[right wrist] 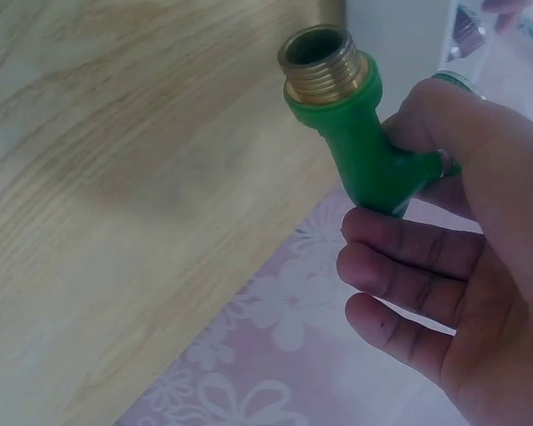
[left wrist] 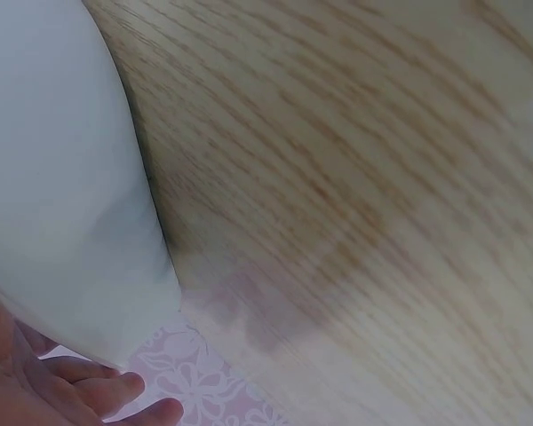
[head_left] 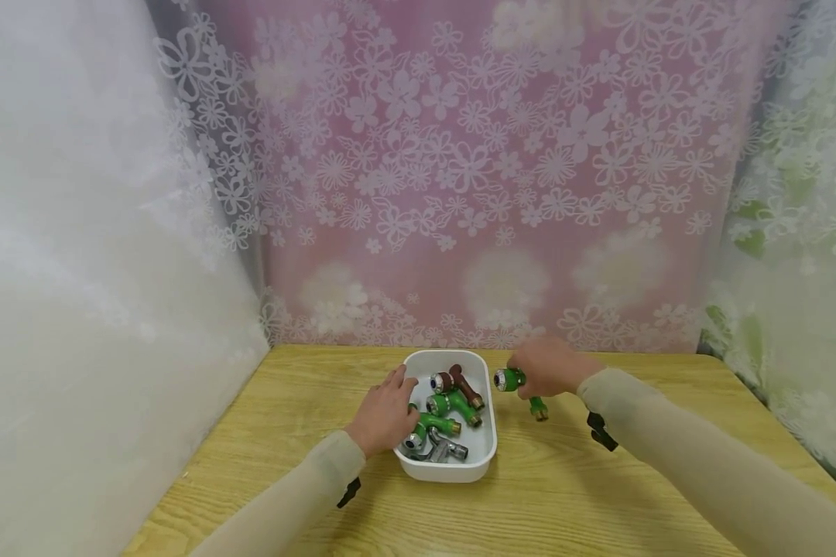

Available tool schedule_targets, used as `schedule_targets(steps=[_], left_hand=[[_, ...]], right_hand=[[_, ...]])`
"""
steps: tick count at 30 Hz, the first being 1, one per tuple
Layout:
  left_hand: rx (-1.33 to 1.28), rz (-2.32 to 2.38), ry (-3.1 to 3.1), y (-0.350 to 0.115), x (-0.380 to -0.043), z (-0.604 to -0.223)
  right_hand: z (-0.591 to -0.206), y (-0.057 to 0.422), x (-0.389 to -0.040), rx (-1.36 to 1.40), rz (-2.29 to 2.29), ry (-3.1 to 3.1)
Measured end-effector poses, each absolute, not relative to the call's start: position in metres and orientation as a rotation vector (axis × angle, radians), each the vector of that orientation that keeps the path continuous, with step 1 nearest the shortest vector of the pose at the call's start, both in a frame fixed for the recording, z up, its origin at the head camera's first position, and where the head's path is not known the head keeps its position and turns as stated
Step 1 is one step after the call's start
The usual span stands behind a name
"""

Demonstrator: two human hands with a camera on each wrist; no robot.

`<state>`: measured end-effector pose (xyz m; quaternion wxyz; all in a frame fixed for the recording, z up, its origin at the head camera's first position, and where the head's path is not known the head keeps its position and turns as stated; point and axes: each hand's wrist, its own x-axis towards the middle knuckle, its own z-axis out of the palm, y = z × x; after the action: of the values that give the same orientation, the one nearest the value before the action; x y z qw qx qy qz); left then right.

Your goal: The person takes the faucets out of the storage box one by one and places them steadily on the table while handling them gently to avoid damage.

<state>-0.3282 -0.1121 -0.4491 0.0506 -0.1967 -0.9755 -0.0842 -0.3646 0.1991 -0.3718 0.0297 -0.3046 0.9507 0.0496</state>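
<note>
My right hand (head_left: 550,367) holds a green angle valve (right wrist: 369,155) above the table, just right of the white tub (head_left: 453,473). Its brass threaded end points toward the camera in the right wrist view, and its chrome-ringed knob faces left in the head view. The left hand (head_left: 385,414) rests at the tub's left rim with its fingers extended over it. Inside the tub lie a brown valve (head_left: 465,385), a green valve (head_left: 463,407), another green valve (head_left: 443,424) partly hidden by the left hand, and a chrome metal fitting (head_left: 449,449).
The tub stands on a wood-grain table (head_left: 286,495) near its back edge. Behind hangs a pink flowered curtain (head_left: 460,193). A white sheet (head_left: 97,271) closes off the left side, and a green-and-white flowered sheet (head_left: 794,271) the right.
</note>
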Motion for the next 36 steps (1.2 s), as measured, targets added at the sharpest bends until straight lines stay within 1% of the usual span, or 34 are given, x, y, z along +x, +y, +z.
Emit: schedule_targets(steps=[8,20,36], left_hand=[[-0.592,-0.265,-2.972,-0.112,-0.327,-0.446],[-0.587,-0.242,-2.987,-0.112,-0.327,-0.447],[-0.619,-0.272,-2.965,-0.113,-0.327,-0.449]], right_hand=[[-0.386,0.2,-0.372,-0.825,0.07,2.909],[-0.412,0.204,-0.384,-0.846,0.033,2.882],[-0.423,0.189,-0.393,-0.773,0.073,2.888]])
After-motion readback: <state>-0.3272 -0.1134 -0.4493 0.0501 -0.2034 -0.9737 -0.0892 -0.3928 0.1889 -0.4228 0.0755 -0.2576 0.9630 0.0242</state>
